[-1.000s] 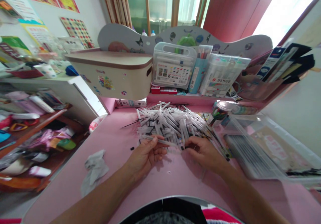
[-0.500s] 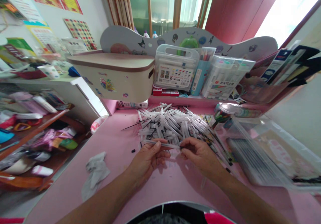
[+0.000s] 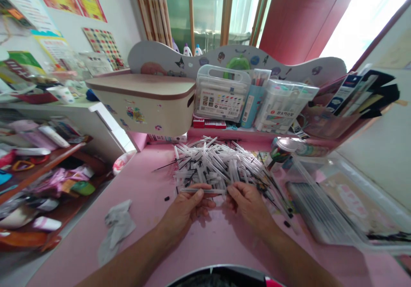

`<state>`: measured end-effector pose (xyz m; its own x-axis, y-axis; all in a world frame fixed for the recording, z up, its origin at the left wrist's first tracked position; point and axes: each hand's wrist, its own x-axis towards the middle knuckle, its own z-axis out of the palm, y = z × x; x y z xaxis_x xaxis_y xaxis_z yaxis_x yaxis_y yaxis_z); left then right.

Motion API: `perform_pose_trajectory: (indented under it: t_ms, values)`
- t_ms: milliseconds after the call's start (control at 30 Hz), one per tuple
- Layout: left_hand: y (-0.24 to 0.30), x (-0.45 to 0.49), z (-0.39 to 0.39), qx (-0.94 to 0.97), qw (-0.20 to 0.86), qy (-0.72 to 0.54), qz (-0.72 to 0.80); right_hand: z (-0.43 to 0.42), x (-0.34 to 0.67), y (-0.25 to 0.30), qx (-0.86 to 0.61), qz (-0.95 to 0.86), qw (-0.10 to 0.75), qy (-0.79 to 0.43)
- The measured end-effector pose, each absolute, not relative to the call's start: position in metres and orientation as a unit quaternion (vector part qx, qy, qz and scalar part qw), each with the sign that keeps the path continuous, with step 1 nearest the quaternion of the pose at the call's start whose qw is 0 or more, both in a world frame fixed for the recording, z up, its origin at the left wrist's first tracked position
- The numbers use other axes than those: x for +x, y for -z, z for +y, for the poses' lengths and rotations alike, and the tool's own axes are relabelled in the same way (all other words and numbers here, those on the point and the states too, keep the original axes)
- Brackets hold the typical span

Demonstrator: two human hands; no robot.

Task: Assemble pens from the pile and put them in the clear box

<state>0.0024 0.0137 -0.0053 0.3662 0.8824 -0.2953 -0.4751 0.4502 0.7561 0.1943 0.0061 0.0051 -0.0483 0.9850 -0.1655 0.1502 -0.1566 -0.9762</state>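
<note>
My left hand (image 3: 189, 203) is closed round a clear, whitish pen barrel (image 3: 210, 191), held level with the thumb on top. At the barrel's right end, the fingers of my right hand (image 3: 245, 199) are pinched together. They cover that tip, so any small part between them is hidden. Just beyond both hands lies a big heap of clear pen barrels (image 3: 212, 158), with thin dark refills mixed in. A small black cap (image 3: 166, 198) rests left of my left hand, and another black cap (image 3: 287, 224) lies right of my right forearm.
On the pink table (image 3: 144, 184) are a crumpled white cloth (image 3: 117, 227) at left and a clear plastic box (image 3: 353, 201) at right, beside a stack of dark pens (image 3: 316, 210). A lidded cream bin (image 3: 144, 107) and marker cases (image 3: 221, 94) stand on the shelf behind.
The right fingers have drawn in tighter at the barrel's end, hiding the dark tip seen there before. The barrel is now more level. The whole view has shifted slightly.
</note>
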Motion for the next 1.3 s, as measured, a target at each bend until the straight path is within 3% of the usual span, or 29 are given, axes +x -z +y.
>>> perform_pose_trajectory:
  t_ms: [567,733,967,1167,1300]
  values:
    - [0.016,0.004,0.016,0.309,0.779,-0.432,0.333,0.002,0.2,0.0,-0.54,-0.583,0.406,-0.452]
    - [0.013,0.004,0.017,0.309,0.772,-0.443,0.336,0.0,0.203,0.003,-0.521,-0.563,0.415,-0.489]
    - [0.009,0.004,0.014,0.3,0.774,-0.444,0.338,0.001,0.2,0.0,-0.539,-0.622,0.392,-0.411]
    - [0.008,0.005,0.013,0.302,0.775,-0.438,0.342,-0.001,0.203,0.009,-0.504,-0.567,0.417,-0.5]
    - [0.011,0.005,0.013,0.303,0.772,-0.442,0.343,-0.001,0.204,0.009,-0.514,-0.59,0.413,-0.467]
